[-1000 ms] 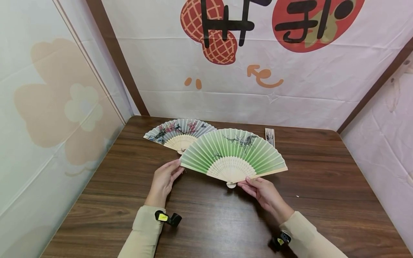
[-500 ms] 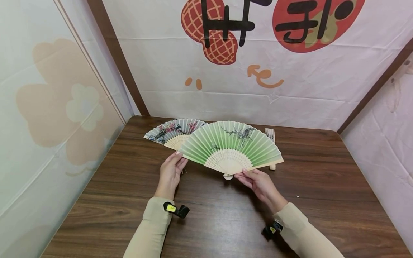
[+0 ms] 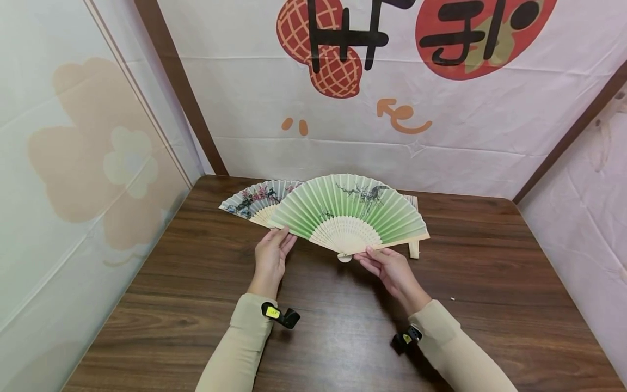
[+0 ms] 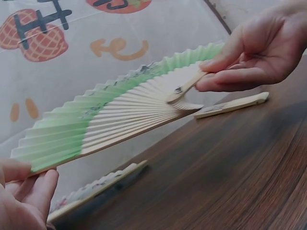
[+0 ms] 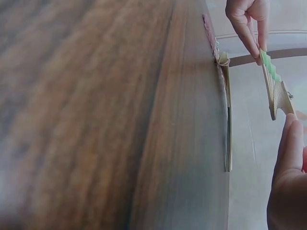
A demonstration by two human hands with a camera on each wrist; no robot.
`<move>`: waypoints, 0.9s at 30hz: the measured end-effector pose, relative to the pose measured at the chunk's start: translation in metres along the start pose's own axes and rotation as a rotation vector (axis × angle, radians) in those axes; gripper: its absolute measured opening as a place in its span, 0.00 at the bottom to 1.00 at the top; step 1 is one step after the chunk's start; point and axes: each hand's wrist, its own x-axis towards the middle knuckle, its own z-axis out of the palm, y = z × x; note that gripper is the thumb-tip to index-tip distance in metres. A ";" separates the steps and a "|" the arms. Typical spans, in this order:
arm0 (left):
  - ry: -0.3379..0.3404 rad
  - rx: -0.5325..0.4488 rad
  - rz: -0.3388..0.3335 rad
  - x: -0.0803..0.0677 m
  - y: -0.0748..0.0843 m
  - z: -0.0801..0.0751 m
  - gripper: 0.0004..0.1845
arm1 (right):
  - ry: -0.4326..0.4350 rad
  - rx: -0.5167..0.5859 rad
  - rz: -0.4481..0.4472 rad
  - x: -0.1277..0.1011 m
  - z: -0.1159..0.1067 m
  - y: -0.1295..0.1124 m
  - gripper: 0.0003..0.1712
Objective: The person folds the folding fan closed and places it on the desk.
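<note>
An open green paper fan [image 3: 349,213] with pale bamboo ribs is held above the brown table [image 3: 490,283]. My left hand [image 3: 283,237] pinches its left edge, and the left wrist view shows those fingers [image 4: 33,189] under the green fan [image 4: 110,122]. My right hand [image 3: 370,254] pinches the right guard stick beside the pivot; the same right hand [image 4: 211,74] appears in the left wrist view. The right wrist view catches the green fan [image 5: 271,72] edge-on between my left hand [image 5: 252,28] and right hand [image 5: 288,153].
An open blue-grey fan with pink blossoms [image 3: 252,199] lies flat on the table, partly under the green one. A closed bamboo fan [image 3: 413,247] lies behind my right hand. Printed cloth walls [image 3: 441,147] enclose the table on three sides.
Both hands have carried the green fan up and away from me, a little to the left. It now overlaps more of the blossom fan and covers most of the closed fan.
</note>
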 end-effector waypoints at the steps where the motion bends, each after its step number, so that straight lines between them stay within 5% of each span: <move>1: -0.004 0.002 0.003 -0.001 -0.001 0.001 0.04 | 0.000 -0.001 -0.002 0.001 0.001 0.000 0.15; 3: -0.009 0.000 0.007 -0.001 -0.003 0.004 0.03 | 0.002 -0.002 -0.004 0.002 0.002 -0.001 0.14; 9: -0.019 0.007 0.005 -0.005 -0.010 0.012 0.23 | 0.013 -0.009 -0.010 0.004 0.007 -0.006 0.13; 27: -0.019 -0.069 0.033 -0.013 -0.029 0.031 0.15 | 0.014 0.000 -0.033 0.010 0.014 -0.009 0.14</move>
